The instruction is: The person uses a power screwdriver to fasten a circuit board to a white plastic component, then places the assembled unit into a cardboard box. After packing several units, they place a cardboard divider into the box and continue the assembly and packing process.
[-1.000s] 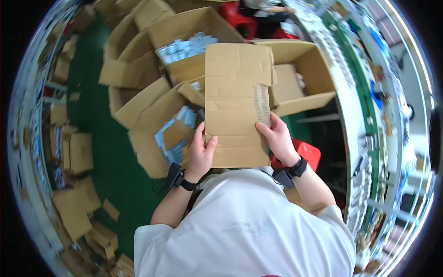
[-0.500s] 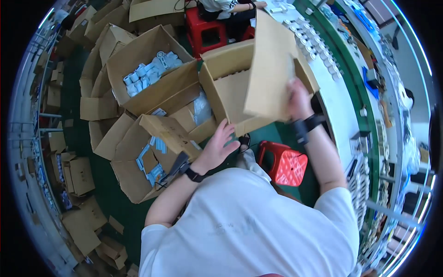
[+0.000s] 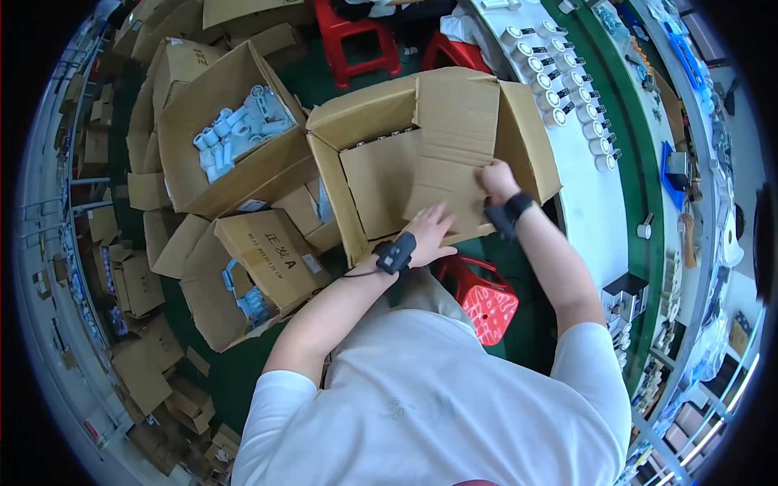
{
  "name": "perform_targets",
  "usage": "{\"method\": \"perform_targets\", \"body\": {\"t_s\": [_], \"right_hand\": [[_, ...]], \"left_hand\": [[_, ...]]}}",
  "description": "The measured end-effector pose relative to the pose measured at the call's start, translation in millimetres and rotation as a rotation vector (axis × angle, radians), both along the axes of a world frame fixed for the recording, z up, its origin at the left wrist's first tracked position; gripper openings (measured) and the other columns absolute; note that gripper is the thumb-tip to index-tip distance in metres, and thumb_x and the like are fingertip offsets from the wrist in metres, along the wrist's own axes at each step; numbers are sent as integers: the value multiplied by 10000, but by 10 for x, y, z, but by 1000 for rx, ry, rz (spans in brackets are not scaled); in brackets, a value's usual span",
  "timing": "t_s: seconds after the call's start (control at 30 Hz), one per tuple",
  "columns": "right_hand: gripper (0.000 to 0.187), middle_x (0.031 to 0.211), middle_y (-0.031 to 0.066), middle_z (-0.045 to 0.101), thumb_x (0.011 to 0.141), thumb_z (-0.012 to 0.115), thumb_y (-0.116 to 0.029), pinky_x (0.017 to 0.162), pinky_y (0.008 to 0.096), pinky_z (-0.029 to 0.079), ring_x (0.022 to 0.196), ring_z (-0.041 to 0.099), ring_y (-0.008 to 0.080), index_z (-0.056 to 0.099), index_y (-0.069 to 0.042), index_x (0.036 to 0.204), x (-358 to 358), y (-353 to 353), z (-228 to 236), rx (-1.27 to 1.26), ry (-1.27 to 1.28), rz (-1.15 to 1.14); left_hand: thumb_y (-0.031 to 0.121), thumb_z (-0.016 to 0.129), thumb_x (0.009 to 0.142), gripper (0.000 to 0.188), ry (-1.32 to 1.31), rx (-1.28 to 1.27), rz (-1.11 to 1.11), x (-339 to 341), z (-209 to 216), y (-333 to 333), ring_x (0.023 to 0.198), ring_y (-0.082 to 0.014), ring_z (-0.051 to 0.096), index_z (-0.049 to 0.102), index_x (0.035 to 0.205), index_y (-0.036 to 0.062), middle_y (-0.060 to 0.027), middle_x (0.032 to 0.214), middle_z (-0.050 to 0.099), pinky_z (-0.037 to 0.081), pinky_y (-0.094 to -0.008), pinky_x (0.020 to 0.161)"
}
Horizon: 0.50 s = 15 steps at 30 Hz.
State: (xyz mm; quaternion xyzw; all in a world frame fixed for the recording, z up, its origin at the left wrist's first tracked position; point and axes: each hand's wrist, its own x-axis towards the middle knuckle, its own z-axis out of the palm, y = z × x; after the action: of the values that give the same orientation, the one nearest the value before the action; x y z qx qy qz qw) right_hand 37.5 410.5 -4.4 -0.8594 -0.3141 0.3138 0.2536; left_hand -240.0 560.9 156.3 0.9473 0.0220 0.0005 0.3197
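Observation:
A large open cardboard box stands in front of me. A flat cardboard sheet with crease lines lies partly down into its right side, its far end up at the far wall. My right hand has its fingers curled at the sheet's right edge, gripping it. My left hand rests by the sheet's near edge, fingers spread and holding nothing. A second cardboard piece lies flat in the box's left part. Small dark-and-white parts show along its far edge; whatever is under it is hidden.
To the left stand a carton of pale blue and white plastic parts and a carton with blue pieces. A red stool is close in front of me. Rows of white round devices stand on the white table at right.
The cardboard sheet, held raised over the box before, has come down into it. My left hand has moved right from the box's near-left corner to the sheet.

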Motion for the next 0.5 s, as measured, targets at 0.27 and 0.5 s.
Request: {"method": "perform_targets", "body": {"t_s": [0.27,0.5], "right_hand": [[128,817,179,673,746,621,-182,706,424,499,768,640,352,704,-111,812,1197,143,-1197,-606,-299,895],[596,1110,277,577,691,702,-184,925,412,450,1076,550,401,482,25,1204,128,772,-1272,-348,-321,-382]], "left_hand": [[263,599,835,448,343,-68,229,-151,-882,387,1118,-386,517,538,1184,-11,-253,1200,526,415,-456,964],[217,572,842,336,529,-23,281,-173,-1440,463,1084,-372,535,583,1098,-1,-235,1130,554,425,-452,943]]}}
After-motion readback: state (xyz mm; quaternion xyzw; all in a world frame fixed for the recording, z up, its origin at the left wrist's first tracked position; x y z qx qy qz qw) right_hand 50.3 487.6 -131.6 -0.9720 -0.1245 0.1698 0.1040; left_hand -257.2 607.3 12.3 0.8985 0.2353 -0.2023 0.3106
